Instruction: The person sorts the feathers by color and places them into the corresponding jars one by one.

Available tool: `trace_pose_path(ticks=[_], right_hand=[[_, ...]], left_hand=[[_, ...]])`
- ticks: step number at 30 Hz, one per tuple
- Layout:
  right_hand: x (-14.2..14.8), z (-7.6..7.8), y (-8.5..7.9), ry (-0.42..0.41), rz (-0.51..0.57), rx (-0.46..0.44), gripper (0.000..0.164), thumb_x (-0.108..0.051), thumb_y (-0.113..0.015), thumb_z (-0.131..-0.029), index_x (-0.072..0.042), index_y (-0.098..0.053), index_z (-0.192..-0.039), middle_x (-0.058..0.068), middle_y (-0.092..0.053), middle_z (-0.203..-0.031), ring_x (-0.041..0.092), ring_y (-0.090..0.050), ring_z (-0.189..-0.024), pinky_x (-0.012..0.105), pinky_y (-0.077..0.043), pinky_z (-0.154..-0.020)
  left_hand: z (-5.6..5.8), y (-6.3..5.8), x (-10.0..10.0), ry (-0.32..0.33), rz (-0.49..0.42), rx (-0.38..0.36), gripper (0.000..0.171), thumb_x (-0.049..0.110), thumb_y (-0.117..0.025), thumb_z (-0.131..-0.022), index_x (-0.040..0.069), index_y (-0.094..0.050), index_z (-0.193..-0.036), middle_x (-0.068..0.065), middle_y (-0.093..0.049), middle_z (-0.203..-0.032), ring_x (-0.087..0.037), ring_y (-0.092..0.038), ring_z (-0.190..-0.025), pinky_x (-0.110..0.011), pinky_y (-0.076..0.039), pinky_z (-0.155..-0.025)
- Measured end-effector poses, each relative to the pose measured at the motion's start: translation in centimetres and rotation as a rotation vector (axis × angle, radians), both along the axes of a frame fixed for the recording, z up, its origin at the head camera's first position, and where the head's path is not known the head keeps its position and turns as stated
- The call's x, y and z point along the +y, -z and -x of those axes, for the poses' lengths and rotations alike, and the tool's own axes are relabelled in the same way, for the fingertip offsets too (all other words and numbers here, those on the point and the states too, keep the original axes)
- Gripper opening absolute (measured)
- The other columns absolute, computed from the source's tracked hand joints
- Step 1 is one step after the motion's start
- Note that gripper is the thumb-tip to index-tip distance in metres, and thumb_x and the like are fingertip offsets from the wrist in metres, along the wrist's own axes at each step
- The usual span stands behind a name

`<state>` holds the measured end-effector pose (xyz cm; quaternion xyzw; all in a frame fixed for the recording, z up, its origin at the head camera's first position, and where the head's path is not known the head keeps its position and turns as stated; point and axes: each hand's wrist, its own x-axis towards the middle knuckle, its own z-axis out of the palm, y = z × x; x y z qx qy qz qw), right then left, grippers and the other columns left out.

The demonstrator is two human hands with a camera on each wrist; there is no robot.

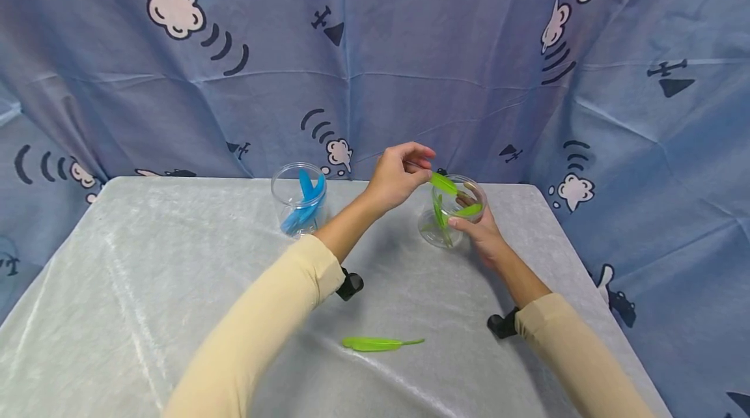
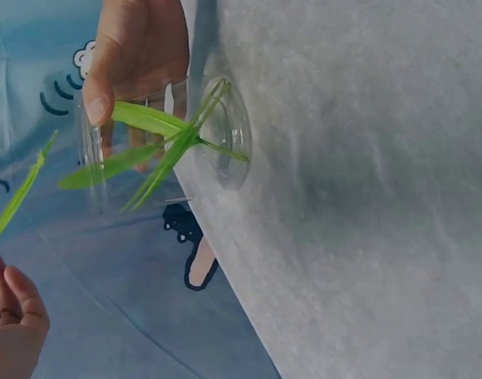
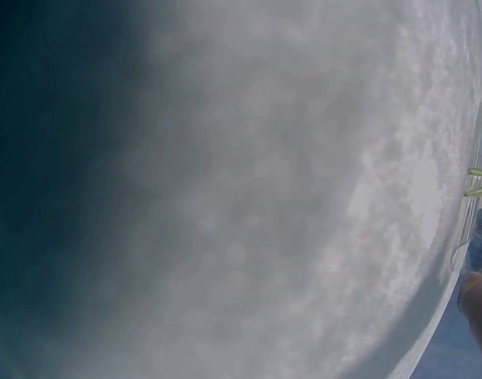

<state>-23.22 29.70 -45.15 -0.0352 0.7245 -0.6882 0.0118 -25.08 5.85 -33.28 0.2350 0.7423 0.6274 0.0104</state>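
Note:
My left hand point(image 1: 395, 178) pinches a green feather point(image 1: 443, 183) by one end, just over the mouth of a clear plastic cup point(image 1: 432, 233). In the left wrist view that feather point(image 2: 21, 192) stands out from the fingertips, apart from the cup. My right hand point(image 1: 485, 239) grips the cup around its upper side, with the thumb in front near the rim. Several green feathers point(image 2: 150, 120) lean inside it. The cup looks tilted, its base near the tabletop; I cannot tell whether it touches. The right wrist view mostly shows blurred cloth, with green stems point(image 3: 481, 171) at the edge.
A second clear cup point(image 1: 281, 195) with blue feathers point(image 1: 306, 206) stands at the table's back, left of my left forearm. Another green feather point(image 1: 375, 344) lies near the front between my arms. Pale cloth covers the table point(image 1: 176, 288); a patterned blue curtain point(image 1: 381, 47) hangs behind.

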Motion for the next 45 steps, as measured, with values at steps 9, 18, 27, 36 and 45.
trace_pose_path(ticks=[9,18,27,36,45], right_hand=[[-0.2,-0.1,0.1,0.003,0.042,0.000,0.083,0.006,-0.062,-0.088,-0.019,-0.018,-0.155,0.018,-0.022,-0.161,0.027,-0.024,-0.146,0.020,-0.036,-0.105],[-0.2,-0.1,0.1,-0.008,0.051,0.005,0.083,0.007,-0.061,-0.089,-0.018,-0.016,-0.155,0.019,-0.022,-0.160,0.019,-0.036,-0.137,0.017,-0.037,-0.101],[-0.3,0.0,0.1,-0.018,0.056,0.002,0.083,0.006,-0.060,-0.091,-0.017,-0.014,-0.156,0.016,-0.024,-0.159,0.021,-0.032,-0.141,0.019,-0.036,-0.103],[-0.2,0.1,0.0,-0.011,0.022,-0.003,0.087,0.005,-0.061,-0.090,-0.011,-0.009,-0.157,0.018,-0.021,-0.161,0.031,-0.017,-0.150,0.047,-0.018,-0.120],[0.0,0.1,0.2,0.000,0.026,0.010,0.085,0.006,-0.062,-0.088,-0.017,-0.017,-0.156,0.020,-0.022,-0.161,0.031,-0.018,-0.150,0.050,-0.017,-0.120]], left_hand=[[-0.1,1.0,1.4,-0.016,0.063,-0.008,0.023,-0.003,-0.067,-0.091,0.001,-0.069,-0.114,-0.013,-0.069,-0.100,-0.020,-0.067,-0.087,-0.021,-0.054,-0.076],[-0.7,1.8,2.9,0.004,0.092,-0.029,0.020,-0.001,-0.066,-0.094,0.000,-0.069,-0.114,-0.011,-0.071,-0.103,-0.014,-0.066,-0.088,-0.018,-0.052,-0.077],[-0.8,2.0,3.2,0.038,0.099,0.006,0.017,0.004,-0.065,-0.096,-0.001,-0.070,-0.111,-0.009,-0.072,-0.101,-0.013,-0.067,-0.088,-0.018,-0.052,-0.076],[-0.8,2.1,2.8,0.069,0.055,-0.014,0.016,0.000,-0.062,-0.097,0.000,-0.071,-0.110,-0.011,-0.073,-0.101,-0.013,-0.067,-0.085,-0.019,-0.053,-0.074],[-2.0,2.9,0.5,0.122,0.091,0.016,0.017,0.001,-0.067,-0.092,0.000,-0.071,-0.109,-0.011,-0.070,-0.095,-0.015,-0.064,-0.080,-0.020,-0.052,-0.072]])
